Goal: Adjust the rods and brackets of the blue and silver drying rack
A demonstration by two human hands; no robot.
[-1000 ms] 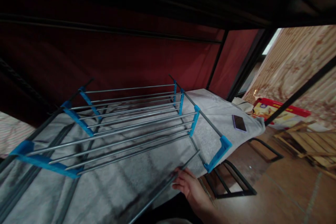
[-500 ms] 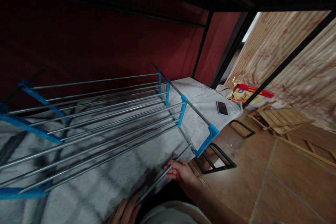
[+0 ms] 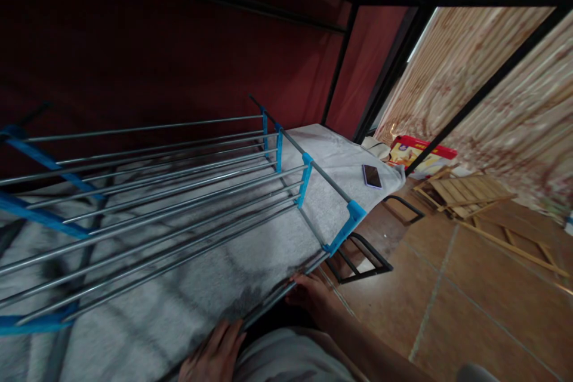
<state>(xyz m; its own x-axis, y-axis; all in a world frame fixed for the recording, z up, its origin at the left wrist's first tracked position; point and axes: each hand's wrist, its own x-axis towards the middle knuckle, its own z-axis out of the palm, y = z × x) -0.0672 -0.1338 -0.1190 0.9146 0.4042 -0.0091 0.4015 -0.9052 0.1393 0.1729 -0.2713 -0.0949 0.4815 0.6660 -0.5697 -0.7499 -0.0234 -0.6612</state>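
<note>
A metal rack (image 3: pixel 192 191) with blue plastic brackets lies across the grey cloth-covered surface (image 3: pixel 250 256). My right hand (image 3: pixel 311 298) is closed around a loose-looking grey metal rod (image 3: pixel 278 295) near the surface's front edge. The rod's far end meets the lower corner of the front right blue bracket (image 3: pixel 347 230). At the bottom of the view my left hand (image 3: pixel 217 349) holds the near part of the same rod, its fingers laid over it.
A phone (image 3: pixel 372 176) lies on the cloth at the right. Beyond it are a red and yellow box (image 3: pixel 425 155) and a folded wooden piece (image 3: pixel 477 194) on the tiled floor (image 3: pixel 483 292). Black frame bars (image 3: pixel 342 59) stand behind and overhead.
The rod's far end has moved up to the blue bracket's corner, closing the gap between them. Both hands have shifted along with it, and the view has moved slightly.
</note>
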